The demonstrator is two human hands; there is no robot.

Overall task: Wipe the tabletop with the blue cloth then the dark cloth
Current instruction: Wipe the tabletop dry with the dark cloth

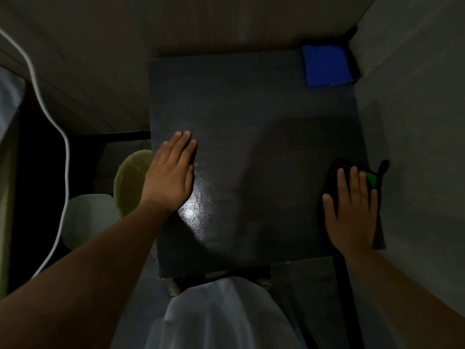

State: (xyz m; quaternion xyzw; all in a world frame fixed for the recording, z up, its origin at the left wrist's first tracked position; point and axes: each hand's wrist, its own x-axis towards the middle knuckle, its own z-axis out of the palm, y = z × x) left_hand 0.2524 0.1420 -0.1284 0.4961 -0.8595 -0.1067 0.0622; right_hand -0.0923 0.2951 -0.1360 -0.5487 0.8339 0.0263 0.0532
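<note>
A folded blue cloth (327, 66) lies at the far right corner of the dark tabletop (251, 122). The dark cloth (334, 177), black with a green patch, sits at the table's right edge. My right hand (352, 210) lies flat on top of the dark cloth, fingers spread, pressing it against the table. My left hand (171, 175) rests flat on the table's left edge with fingers together, holding nothing.
Walls close in behind and to the right of the table. A white cable (63, 137) hangs at the left. A yellow-green cushion (130, 180) and a pale round object (88, 220) sit below the table's left side. My white garment (221, 316) is at the near edge.
</note>
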